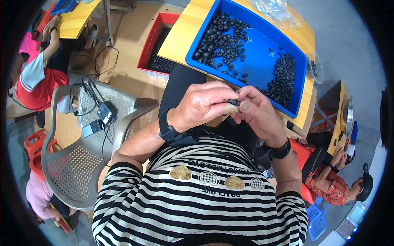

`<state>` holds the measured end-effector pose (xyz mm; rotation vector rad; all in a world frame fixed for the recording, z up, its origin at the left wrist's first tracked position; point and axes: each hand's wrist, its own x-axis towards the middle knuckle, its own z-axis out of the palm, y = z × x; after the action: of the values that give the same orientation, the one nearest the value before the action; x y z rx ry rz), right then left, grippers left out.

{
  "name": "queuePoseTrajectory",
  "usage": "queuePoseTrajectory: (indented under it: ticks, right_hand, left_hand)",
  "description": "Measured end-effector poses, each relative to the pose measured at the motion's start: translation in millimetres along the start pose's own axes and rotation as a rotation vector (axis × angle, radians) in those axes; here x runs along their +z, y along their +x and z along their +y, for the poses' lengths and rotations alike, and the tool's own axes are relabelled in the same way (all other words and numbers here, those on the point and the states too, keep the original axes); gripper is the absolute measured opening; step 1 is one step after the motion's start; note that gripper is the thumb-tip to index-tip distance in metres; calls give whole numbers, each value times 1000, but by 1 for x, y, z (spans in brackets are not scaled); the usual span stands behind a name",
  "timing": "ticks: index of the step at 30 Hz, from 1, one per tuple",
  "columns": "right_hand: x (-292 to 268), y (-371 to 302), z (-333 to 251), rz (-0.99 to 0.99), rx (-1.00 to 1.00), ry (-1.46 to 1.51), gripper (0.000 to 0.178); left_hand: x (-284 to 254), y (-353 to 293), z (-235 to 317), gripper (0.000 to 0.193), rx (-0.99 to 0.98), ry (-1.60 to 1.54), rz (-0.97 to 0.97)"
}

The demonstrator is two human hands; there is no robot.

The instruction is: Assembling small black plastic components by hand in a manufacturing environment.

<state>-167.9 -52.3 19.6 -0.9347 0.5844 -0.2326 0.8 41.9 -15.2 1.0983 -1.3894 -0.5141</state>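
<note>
Between my fingertips, above my lap and just short of the tray, is a small black ribbed part (234, 101). My left hand (205, 101) pinches it from the left, with a pale cover on one fingertip. From the other side the thumb and fingers of my right hand (258, 112) close on it too; the fingers hide much of its shape. A blue tray (262, 49) lies beyond my hands. Inside it are loose black round parts (217, 41) at the left and a heap of smaller black parts (284, 76) at the right.
The tray rests on a yellow wooden table (180, 41), with clear plastic film (275, 12) at its far edge and a clear round dish (316, 67) at its right. A red bin (152, 49) of black parts stands left. A grey chair (78, 164) holds cabled devices. Other people sit at both sides.
</note>
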Motion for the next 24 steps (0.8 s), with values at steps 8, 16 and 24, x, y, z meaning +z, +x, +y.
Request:
queuePoseTrajectory:
  ticks: [8,16,24]
  right_hand:
    - [-6,-2,1,-88,18,15,27]
    - [-4,-1,6,-99,-54,70,25]
    - [-8,0,0,-166,-64,142,23]
  left_hand:
    - [2,0,-4,24,61,8,-24]
    - [4,1,6,29,43,5,9]
    - [5,9,10,30,171,45,8]
